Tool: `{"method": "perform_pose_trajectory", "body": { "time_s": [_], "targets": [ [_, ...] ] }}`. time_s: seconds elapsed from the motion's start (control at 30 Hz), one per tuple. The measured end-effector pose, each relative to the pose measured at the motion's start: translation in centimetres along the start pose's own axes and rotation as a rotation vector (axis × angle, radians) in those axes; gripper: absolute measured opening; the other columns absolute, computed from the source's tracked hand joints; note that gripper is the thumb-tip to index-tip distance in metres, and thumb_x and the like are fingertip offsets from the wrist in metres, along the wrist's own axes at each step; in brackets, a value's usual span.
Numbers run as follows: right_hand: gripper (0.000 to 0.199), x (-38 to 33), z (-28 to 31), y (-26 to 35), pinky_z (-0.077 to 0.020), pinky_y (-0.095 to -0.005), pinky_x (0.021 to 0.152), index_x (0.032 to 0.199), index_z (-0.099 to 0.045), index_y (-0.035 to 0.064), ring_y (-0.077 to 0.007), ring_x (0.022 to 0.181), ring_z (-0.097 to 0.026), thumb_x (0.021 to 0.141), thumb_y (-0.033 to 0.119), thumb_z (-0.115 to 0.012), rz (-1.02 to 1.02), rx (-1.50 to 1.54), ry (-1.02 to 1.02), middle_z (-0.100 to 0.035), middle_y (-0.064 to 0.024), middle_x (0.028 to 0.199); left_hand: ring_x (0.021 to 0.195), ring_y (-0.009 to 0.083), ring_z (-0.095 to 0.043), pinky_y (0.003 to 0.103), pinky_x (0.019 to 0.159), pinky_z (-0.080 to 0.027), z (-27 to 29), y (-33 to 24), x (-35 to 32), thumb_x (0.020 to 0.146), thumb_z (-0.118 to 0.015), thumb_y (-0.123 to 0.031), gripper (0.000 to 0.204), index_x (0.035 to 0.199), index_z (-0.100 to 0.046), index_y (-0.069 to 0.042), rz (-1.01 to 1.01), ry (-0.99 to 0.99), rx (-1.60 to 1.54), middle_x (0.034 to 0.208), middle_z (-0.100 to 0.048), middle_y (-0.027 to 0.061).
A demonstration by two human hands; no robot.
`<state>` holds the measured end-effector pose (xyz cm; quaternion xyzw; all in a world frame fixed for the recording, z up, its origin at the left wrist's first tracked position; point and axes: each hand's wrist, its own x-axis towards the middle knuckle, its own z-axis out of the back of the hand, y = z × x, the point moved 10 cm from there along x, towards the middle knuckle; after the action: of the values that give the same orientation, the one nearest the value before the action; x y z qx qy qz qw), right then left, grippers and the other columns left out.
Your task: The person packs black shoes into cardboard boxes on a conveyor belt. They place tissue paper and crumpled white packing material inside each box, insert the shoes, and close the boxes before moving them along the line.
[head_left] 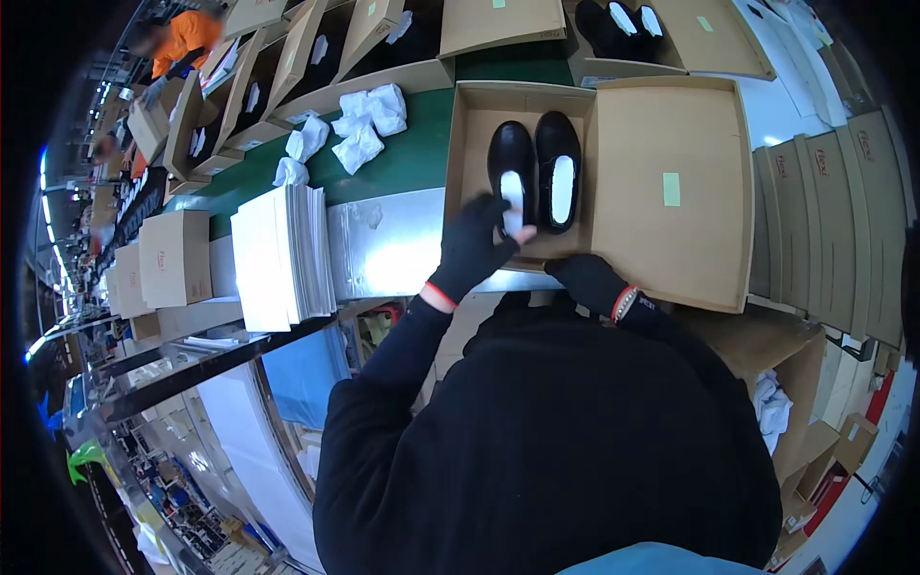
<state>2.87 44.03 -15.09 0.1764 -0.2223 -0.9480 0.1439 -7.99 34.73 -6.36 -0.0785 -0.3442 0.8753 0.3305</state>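
Left hand (476,247) closed on white paper (514,206) over left shoe (511,165); right hand (591,281) laid on box (470,144) front edge, grip probably loose, hard to tell.

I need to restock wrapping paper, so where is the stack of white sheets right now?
In the head view the stack of white sheets lies left of the open shoebox, beside the green belt, just below the crumpled paper wads.

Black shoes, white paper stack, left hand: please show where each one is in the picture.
black shoes (559,153), head view, upper of the right-side shoe.
white paper stack (268,254), head view, top sheet.
left hand (476,244), head view, back of the black glove.
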Motion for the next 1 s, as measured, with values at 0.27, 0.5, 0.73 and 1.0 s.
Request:
{"method": "perform_pose_trajectory", "body": {
  "time_s": [0.27,0.5,0.73,1.0],
  "targets": [
    [0.026,-1.0,-2.8,2.2,-0.0499,-0.0456,0.063,0.103,-0.060,0.0037,-0.0323,0.073,-0.064,0.085,0.022,-0.055,0.191,0.050,-0.079,-0.064,-0.0142,0.075,0.124,0.0473,-0.036,0.055,0.094,-0.041,-7.1,-2.2,2.0,0.064,-0.072,-0.059,0.089,0.132,-0.047,-0.009,0.167,-0.034,0.350,0.140,-0.035,0.0242],
    [0.028,-1.0,-2.4,2.9,-0.0486,-0.0455,0.061,0.102,-0.058,0.0062,-0.0314,0.071,-0.064,0.084,0.028,-0.058,0.184,-0.080,-0.099,-0.063,-0.0138,0.074,0.105,0.0365,-0.055,0.044,0.086,-0.048,-2.1,4.6,0.7,0.063,-0.079,-0.035,0.072,0.126,-0.054,-0.009,0.203,-0.155,0.026,0.124,-0.045,0.0199],
    [0.021,-1.0,-3.5,2.2,-0.0483,-0.0461,0.062,0.102,-0.057,0.0076,-0.0334,0.072,-0.064,0.086,0.019,-0.052,0.161,-0.019,-0.118,-0.064,-0.0137,0.075,0.102,0.0217,-0.057,0.030,0.080,-0.048,10.9,1.9,-7.6,0.068,-0.078,-0.022,0.053,0.112,-0.059,0.000,0.364,-0.324,-0.693,0.112,-0.056,0.0115],
    [0.030,-1.6,-3.4,3.2,-0.0494,-0.0438,0.063,0.111,-0.056,0.0073,-0.0309,0.074,-0.065,0.082,0.017,-0.058,0.081,-0.102,-0.155,-0.065,-0.0135,0.079,0.110,0.0350,-0.054,0.041,0.091,-0.045,21.0,8.3,-12.5,0.065,-0.079,-0.036,0.066,0.115,-0.059,0.002,0.382,-0.394,0.284,0.122,-0.050,0.0213]
  ]
}}
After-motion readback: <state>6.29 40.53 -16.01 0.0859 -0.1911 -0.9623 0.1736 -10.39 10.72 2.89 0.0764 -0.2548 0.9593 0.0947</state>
